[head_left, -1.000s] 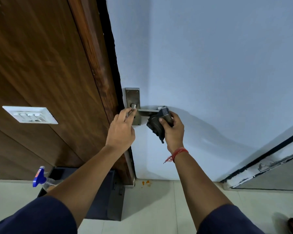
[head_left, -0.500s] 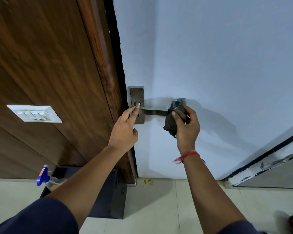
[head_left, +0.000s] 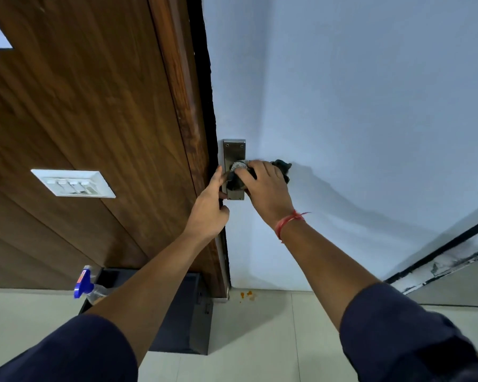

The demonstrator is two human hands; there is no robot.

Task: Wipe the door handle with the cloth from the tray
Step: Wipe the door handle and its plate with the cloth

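Note:
The metal door handle has a steel backplate (head_left: 233, 151) on the pale blue door, next to the wooden frame. My right hand (head_left: 267, 188) is wrapped around the lever and covers it, pressing a dark cloth (head_left: 239, 172) against the handle's base; a tail of the cloth sticks out past my fingers. My left hand (head_left: 211, 208) rests at the door's edge just left of the plate, fingers extended upward and touching the edge, holding nothing.
A white switch plate (head_left: 73, 183) sits on the brown wood panel at left. A dark tray (head_left: 182, 318) stands on the tiled floor by the frame, with a blue-capped spray bottle (head_left: 84, 283) at its left end. Orange specks (head_left: 246, 295) lie by the door's foot.
My right hand slid the cloth left along the lever from its far end to the base at the backplate. My left hand shifted slightly left, off the handle base onto the door's edge.

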